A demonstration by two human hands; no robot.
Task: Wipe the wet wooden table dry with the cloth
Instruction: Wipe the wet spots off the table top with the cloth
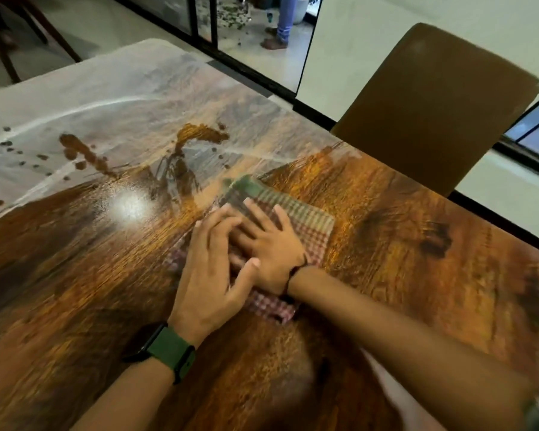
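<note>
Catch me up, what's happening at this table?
A person is wiping a wooden table with a folded checked cloth. The right hand lies flat on the cloth and the left hand presses down over its fingers, both with fingers straight. Water streaks and droplets show on the far part of the table beyond the cloth, so that area is not yet dry. A brown chair stands at the far side.

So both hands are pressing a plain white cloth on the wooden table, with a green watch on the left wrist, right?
Not quite: the head view shows the cloth is checked in red and green, not plain white. The rest holds: left hand and right hand press it on the wooden table, with the green watch on the left wrist.
</note>
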